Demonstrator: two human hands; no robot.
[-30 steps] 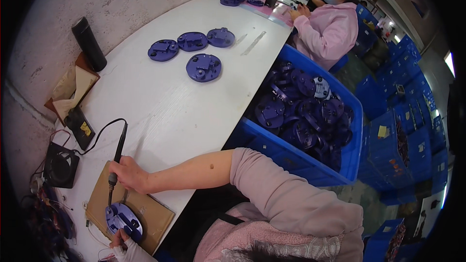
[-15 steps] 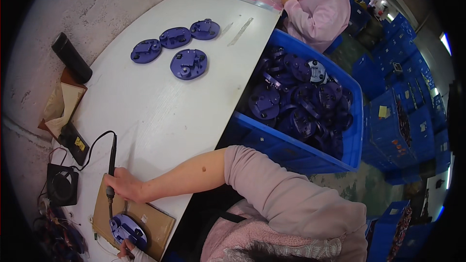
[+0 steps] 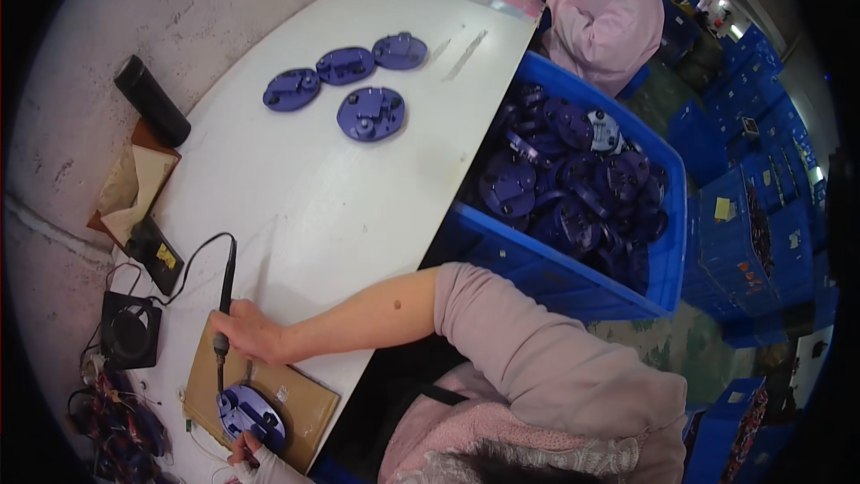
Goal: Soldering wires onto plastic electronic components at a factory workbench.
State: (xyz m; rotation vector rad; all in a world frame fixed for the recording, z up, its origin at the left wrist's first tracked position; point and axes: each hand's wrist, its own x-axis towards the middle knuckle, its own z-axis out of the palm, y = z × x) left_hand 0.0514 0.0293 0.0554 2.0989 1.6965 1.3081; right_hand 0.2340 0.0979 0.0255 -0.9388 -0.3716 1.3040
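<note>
Head view: a right hand (image 3: pixel 253 333) grips a soldering iron (image 3: pixel 227 291) over a purple oval part (image 3: pixel 253 414) at seven o'clock

The tip meets the part's ten-o'clock edge, on brown cardboard (image 3: pixel 309 405); the left hand (image 3: pixel 245 451) curls at its six-o'clock rim, its grip unclear; similar parts (image 3: pixel 371 114) lie at eleven

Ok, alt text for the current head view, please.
A person's right hand holds a soldering iron at a purple oval housing on cardboard, left hand at the housing's edge. Similar housings lie along the white table and in a blue crate; beyond is a co-worker in pink.
</note>
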